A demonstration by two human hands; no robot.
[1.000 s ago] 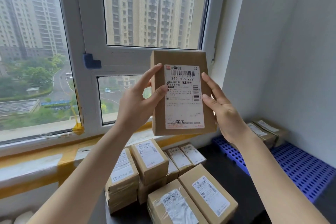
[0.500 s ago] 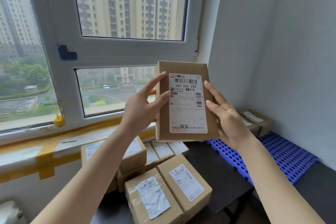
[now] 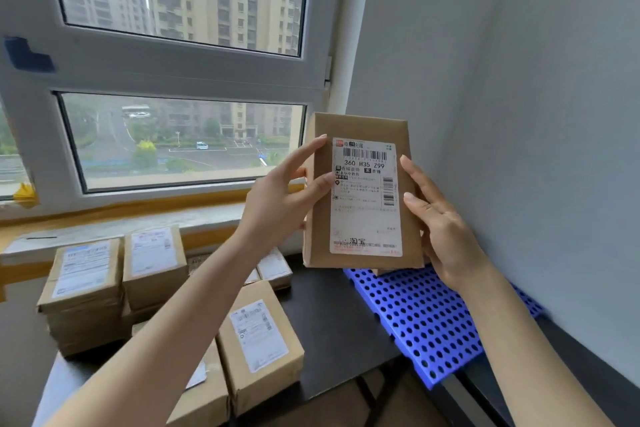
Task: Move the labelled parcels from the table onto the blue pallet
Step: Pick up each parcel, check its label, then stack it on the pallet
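A person holds one brown parcel (image 3: 362, 191) upright at the centre of the frame, its white shipping label (image 3: 366, 198) facing the camera. The left hand (image 3: 277, 199) grips the parcel's left edge, two fingers lying on its front; the right hand (image 3: 441, 222) holds the right edge, fingers nearly straight along the side. The parcel is in the air above the near end of the single blue pallet (image 3: 429, 319), which lies at lower right on the dark worktop (image 3: 332, 329). At lower left, at least six more labelled parcels (image 3: 259, 340) are visible on the worktop, some stacked; the left arm hides part of the group. A window (image 3: 180, 139) fills the upper left.
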